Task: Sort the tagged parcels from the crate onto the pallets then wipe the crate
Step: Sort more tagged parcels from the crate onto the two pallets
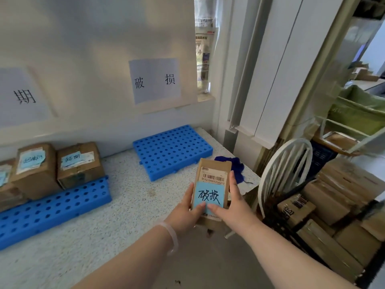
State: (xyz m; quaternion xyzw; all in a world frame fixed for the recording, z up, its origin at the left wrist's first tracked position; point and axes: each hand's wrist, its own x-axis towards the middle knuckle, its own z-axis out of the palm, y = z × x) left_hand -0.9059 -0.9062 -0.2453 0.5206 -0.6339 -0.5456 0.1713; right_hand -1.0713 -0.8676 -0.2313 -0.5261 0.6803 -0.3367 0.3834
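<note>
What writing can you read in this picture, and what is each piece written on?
"破 损": white wall sign above the right pallet.
"期": left wall sign, cut off.
"破损": blue note on the held parcel.
"SF0228063264313": its barcode label.
Notes on the left parcels: blurred.

far right pallet (173, 152) top is free, open counter (129, 205) between it and me. boxes (80, 163) crowd far side of left pallet (54, 207). blue cloth (235, 167) just right.

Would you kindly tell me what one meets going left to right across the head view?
In order: left blue pallet bearing tagged parcels → right blue pallet → held parcel tagged 破损 → white wire frame → stacked cartons.
</note>
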